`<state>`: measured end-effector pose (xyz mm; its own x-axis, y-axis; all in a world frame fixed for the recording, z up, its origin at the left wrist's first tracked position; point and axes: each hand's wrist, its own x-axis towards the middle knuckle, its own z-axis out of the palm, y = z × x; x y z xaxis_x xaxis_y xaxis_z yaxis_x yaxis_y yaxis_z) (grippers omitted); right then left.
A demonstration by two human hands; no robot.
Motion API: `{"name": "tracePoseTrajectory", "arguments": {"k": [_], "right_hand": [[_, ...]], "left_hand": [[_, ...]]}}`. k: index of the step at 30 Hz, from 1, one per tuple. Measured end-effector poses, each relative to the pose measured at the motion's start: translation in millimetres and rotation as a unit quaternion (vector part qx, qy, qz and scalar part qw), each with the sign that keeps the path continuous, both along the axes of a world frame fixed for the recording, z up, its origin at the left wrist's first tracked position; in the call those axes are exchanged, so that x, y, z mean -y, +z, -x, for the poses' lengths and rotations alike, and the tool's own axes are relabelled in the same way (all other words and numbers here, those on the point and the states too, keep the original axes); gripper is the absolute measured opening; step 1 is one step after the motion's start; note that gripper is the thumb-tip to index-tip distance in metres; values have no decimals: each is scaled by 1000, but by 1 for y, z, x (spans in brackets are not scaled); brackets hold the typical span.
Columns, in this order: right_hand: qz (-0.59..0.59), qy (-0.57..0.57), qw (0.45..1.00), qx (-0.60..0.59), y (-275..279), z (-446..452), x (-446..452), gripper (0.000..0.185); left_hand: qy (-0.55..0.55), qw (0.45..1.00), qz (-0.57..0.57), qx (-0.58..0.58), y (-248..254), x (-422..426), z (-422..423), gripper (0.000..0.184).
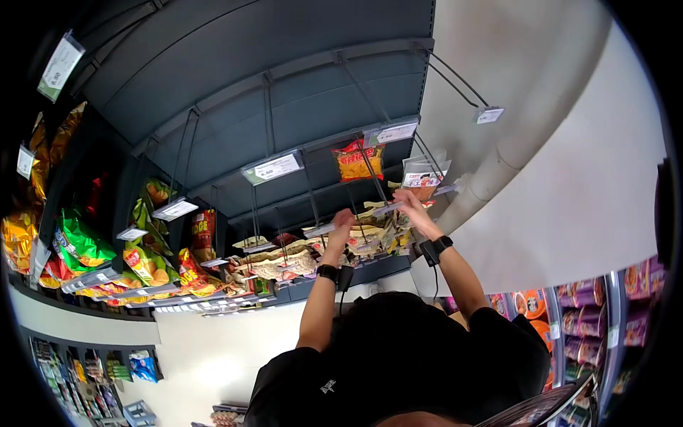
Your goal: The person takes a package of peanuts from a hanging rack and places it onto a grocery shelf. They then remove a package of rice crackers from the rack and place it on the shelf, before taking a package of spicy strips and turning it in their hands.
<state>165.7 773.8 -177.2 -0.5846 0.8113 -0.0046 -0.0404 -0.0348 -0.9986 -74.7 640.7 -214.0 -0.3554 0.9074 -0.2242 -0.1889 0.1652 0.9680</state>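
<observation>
Black shirt (441,345), 6 o'clock. Left hand (344,219) 11 o'clock from it, right hand (410,204) 12, near hanging packets (370,245). Can't tell either grip. Best handled 1 at a time.

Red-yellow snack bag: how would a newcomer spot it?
Follow the dark rack panel rightward. The snack bag shows near its end, above the left hand in view. Red and yellow set it apart from the paler packet to its right.

A dark grey metal display rack (284,43) bore thin wire hooks (269,114). From them hung a red-and-yellow plastic snack bag (360,164) and a clear, white-topped packet (424,179), with cream-coloured packets (290,265) crowded lower. Alongside, dark shelves with grey front edges (158,290) held a shiny green plastic bag (82,240).
</observation>
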Motion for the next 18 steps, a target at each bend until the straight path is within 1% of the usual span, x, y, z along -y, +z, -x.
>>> {"name": "tracePoseTrajectory", "arguments": {"k": [1, 2, 3, 4, 5, 6, 8, 9, 10, 11, 12, 13, 15, 16, 17, 18], "right_hand": [[20, 15, 999, -34, -20, 6, -19, 49], [22, 20, 999, -30, -23, 11, -28, 49], [16, 16, 1000, -18, -23, 20, -35, 52], [10, 12, 1000, -6, -22, 28, -40, 55], [20, 30, 999, -10, -20, 34, -47, 63], [18, 34, 999, -9, -21, 42, -56, 63], [-27, 39, 999, 24, -25, 57, -75, 69], [-43, 40, 995, 82, -23, 62, -83, 70], [-45, 44, 995, 82, -21, 65, -86, 70], [-47, 28, 994, 91, -21, 68, -88, 71], [-48, 13, 994, 100, -23, 70, -92, 73], [-79, 6, 992, 101, -24, 74, -97, 81], [-83, -5, 991, 105, -25, 80, -104, 81], [-85, -20, 990, 109, -27, 82, -106, 80], [-92, -37, 989, 114, -28, 86, -110, 75], [-92, -36, 988, 115, -32, 87, -119, 75]], "left_hand": [[6, 1000, 2, 4, -17, -16, 6, 42], [33, 999, -11, -36, -44, -36, 13, 45], [59, 995, -25, -78, -46, -49, 17, 49], [63, 995, -24, -77, -48, -59, 20, 49], [70, 994, -41, -79, -49, -70, 25, 53], [78, 992, -57, -82, -40, -78, 27, 57], [75, 992, -74, -69, 0, -86, 23, 61], [104, 990, -72, -55, 14, -91, 17, 61], [133, 988, -70, -41, 25, -97, 14, 61], [120, 988, -91, -36, 8, -111, 21, 62], [123, 987, -93, -36, 9, -115, 21, 62], [125, 987, -95, -29, 12, -121, 20, 63], [131, 987, -94, -2, 16, -129, 20, 67], [132, 987, -94, -1, 6, -136, 25, 67], [126, 986, -104, -11, -3, -146, 32, 68], [120, 986, -115, -21, -10, -153, 36, 69]]}}
